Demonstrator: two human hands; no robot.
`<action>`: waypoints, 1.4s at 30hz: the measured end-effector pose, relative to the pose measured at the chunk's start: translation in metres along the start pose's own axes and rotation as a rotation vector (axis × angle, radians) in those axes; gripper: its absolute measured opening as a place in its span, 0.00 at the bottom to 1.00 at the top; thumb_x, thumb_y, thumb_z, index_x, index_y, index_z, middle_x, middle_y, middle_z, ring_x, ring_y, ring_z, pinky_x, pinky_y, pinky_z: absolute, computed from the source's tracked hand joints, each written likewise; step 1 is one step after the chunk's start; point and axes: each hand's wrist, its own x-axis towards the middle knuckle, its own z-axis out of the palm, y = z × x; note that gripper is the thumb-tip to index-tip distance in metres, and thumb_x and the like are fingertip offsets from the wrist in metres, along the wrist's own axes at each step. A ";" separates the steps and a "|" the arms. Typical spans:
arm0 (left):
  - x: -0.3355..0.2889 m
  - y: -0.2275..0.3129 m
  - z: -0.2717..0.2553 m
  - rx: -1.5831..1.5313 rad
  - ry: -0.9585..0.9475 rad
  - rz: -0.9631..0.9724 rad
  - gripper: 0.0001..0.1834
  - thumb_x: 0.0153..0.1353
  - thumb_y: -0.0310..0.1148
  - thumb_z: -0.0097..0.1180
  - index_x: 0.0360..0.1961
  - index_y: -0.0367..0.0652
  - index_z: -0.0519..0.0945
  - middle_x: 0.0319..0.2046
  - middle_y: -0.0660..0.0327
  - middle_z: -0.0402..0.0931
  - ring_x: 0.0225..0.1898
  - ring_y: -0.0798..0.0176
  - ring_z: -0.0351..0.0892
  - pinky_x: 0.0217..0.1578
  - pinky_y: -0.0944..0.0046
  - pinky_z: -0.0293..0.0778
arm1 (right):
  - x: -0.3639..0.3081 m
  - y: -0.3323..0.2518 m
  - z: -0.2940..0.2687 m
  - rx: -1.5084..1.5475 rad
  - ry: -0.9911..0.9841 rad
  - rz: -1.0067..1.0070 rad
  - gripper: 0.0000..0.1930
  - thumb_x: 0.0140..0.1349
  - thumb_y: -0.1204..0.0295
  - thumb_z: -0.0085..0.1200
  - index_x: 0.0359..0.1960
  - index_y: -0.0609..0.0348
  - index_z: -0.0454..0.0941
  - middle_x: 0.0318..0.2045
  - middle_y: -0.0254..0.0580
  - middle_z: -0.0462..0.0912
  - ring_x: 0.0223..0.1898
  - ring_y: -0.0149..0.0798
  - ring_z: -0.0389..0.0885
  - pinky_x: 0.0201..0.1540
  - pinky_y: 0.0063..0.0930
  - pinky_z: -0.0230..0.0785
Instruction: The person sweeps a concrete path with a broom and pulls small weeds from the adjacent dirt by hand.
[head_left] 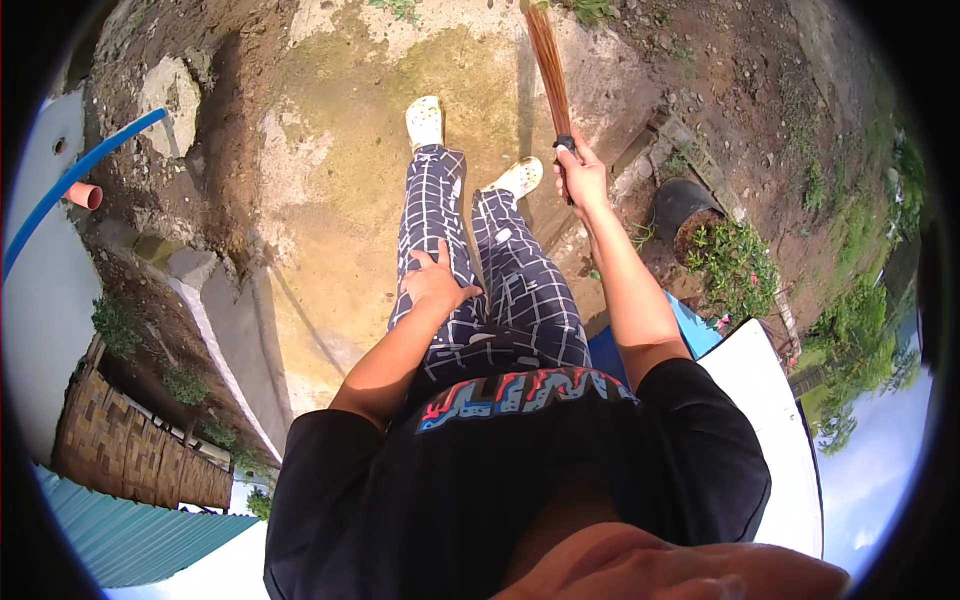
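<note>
My right hand (582, 174) is wrapped round the dark bound handle of a stick broom (547, 65). The broom's thin brown bristles stretch away from me, fanning out toward the top of the view over the concrete. Resting on the thigh of my checked trousers (437, 215), my left hand (438, 284) has its fingers spread and holds nothing. Both my feet, in pale clogs (424, 122), stand on the concrete path (330, 190).
To the right stands a black plant pot (683, 208) beside a leafy shrub (735, 262) and a low stone edging. At left are a blue pipe (90, 165), an orange pipe end (85, 195), a concrete chunk (172, 105) and a low concrete wall (225, 340). Bare soil flanks the path.
</note>
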 end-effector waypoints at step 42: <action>0.073 -0.103 -0.140 -0.288 0.015 0.249 0.57 0.41 0.64 0.63 0.69 0.56 0.50 0.64 0.44 0.54 0.56 0.42 0.70 0.50 0.50 0.70 | 0.141 -0.189 0.010 0.174 0.227 0.350 0.02 0.63 0.68 0.48 0.37 0.45 0.73 0.17 0.31 0.76 0.12 0.22 0.68 0.11 0.13 0.59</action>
